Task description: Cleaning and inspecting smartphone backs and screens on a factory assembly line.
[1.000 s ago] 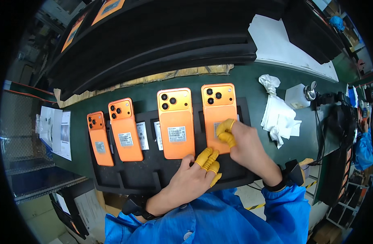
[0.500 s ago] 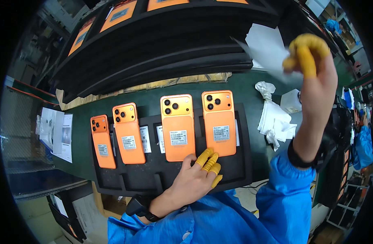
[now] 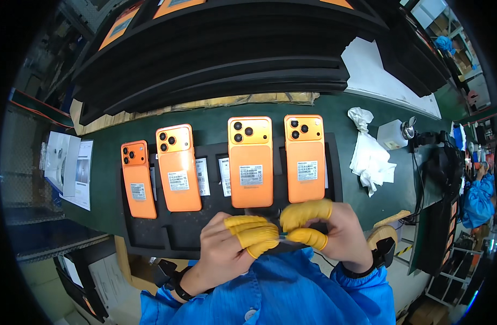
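Note:
My left hand point(image 3: 232, 244) and my right hand point(image 3: 327, 227), both in yellow finger cots, meet in front of my body over the tray's near edge. Each is closed in a pinch on a thin clear film point(image 3: 283, 236), of which only a small part shows between the fingertips. Just beyond them, several orange phones lie back up in a row on a black tray point(image 3: 183, 238). The one nearest the hands point(image 3: 251, 187) and its right neighbour point(image 3: 306, 184) have their camera ends away from me. Printed labels sit on their backs and on the tray beside them.
A stack of black trays point(image 3: 216, 65) with orange phones on top rises at the back. Crumpled white wipes point(image 3: 372, 157) and a white dispenser with a metal top point(image 3: 392, 134) stand on the right. Papers point(image 3: 78, 170) lie at the left. Another person in blue point(image 3: 478, 195) is far right.
My right hand has come down from the upper right with the film to meet my left hand. The left hand has lifted off the rightmost phone and now grips the film too.

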Motion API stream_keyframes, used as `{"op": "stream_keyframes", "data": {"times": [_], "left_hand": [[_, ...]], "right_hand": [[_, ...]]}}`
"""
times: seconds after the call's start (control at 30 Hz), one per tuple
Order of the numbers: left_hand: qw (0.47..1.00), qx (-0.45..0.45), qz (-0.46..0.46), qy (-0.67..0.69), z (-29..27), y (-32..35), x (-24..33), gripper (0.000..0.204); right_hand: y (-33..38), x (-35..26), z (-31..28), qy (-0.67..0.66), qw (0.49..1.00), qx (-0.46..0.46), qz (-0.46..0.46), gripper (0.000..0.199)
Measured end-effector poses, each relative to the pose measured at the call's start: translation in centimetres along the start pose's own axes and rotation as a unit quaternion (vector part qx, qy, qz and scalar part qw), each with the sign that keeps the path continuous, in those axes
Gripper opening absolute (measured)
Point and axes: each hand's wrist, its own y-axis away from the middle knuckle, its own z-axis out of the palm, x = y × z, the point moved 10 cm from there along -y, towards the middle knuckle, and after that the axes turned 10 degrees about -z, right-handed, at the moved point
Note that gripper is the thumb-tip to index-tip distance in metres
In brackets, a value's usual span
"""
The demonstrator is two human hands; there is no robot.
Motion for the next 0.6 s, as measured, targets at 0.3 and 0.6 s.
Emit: {"op": "stream_keyframes", "data": {"times": [0.3,0.6], "left_hand": [[0.984,0.014,0.136,-0.114,-2.0,1.9,3.0,0.025],[0.969,-0.068,0.085,-0.222,0.4,1.3,0.7,0.011]], "right_hand": [[1.6,3.3,-7.8,-0.020,0.972,0.233,0.001,0.029],[1.1,4.9,-10.5,0.316,0.921,0.227,-0.002,0.028]]}}
